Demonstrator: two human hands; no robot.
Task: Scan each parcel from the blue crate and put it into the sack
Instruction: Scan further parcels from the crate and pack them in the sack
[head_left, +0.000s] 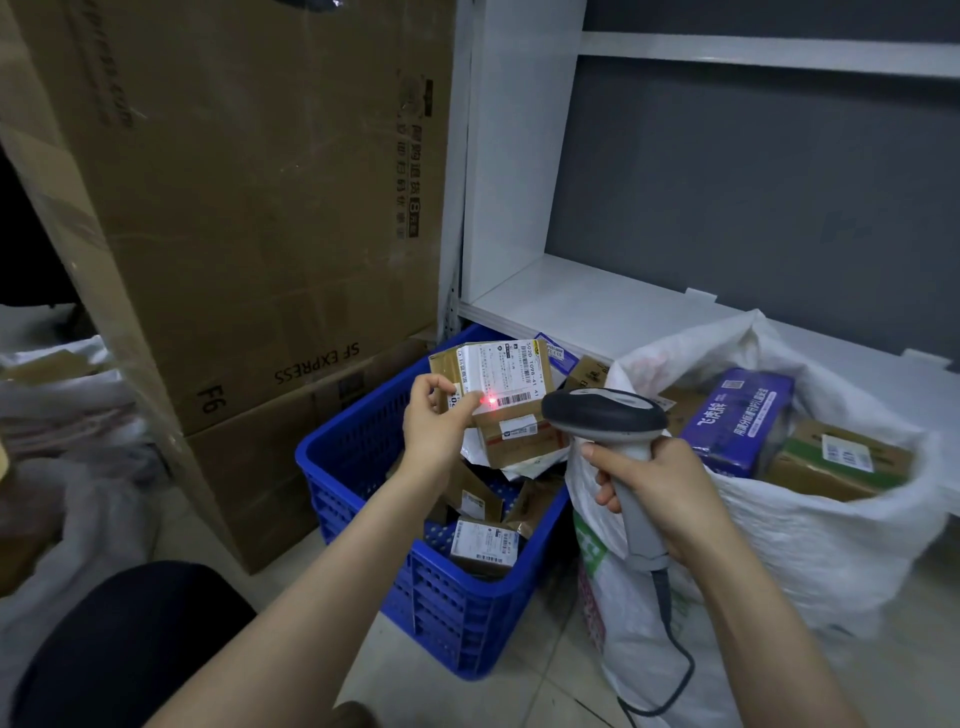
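My left hand holds a small cardboard parcel with a white label above the blue crate. A red scanner dot glows on the label beside its barcode. My right hand grips the handle of a grey barcode scanner, its head aimed at the parcel from the right. Several more boxes lie in the crate, one labelled box near its front. The white sack stands open to the right of the crate, holding a purple packet and a brown box.
Large cardboard boxes are stacked against the left side of the crate. A white shelf runs behind crate and sack. The scanner cable hangs down in front of the sack. My dark-clothed knee is at the lower left, above a tiled floor.
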